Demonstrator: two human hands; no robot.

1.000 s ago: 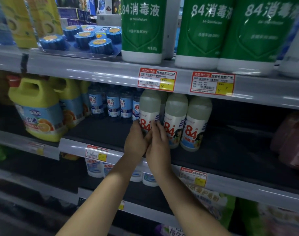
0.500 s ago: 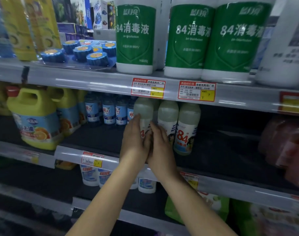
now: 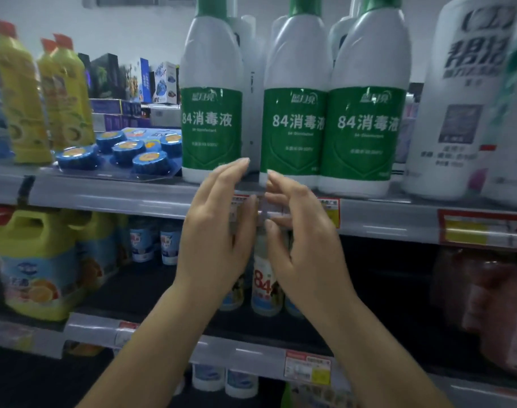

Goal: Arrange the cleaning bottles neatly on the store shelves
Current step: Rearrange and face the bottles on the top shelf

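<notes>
A person stands at store shelves, both arms raised in front of the upper shelf [image 3: 151, 198]. The left hand [image 3: 219, 228] and right hand [image 3: 301, 231] are side by side, palms turned toward each other, fingers loosely spread and holding nothing. Their fingertips reach the foot of three tall green bottles [image 3: 294, 113] on the upper shelf; the left one stands a little apart from the other two, which touch. Behind the hands, on the shelf below, small white bottles [image 3: 263, 290] stand close together, mostly hidden. Yellow jugs [image 3: 33, 260] sit to the left.

The risk, as I judge it: the tall bottles stand close to the shelf edge, so a careless push low down could tip one forward or knock its neighbours askew.
</notes>
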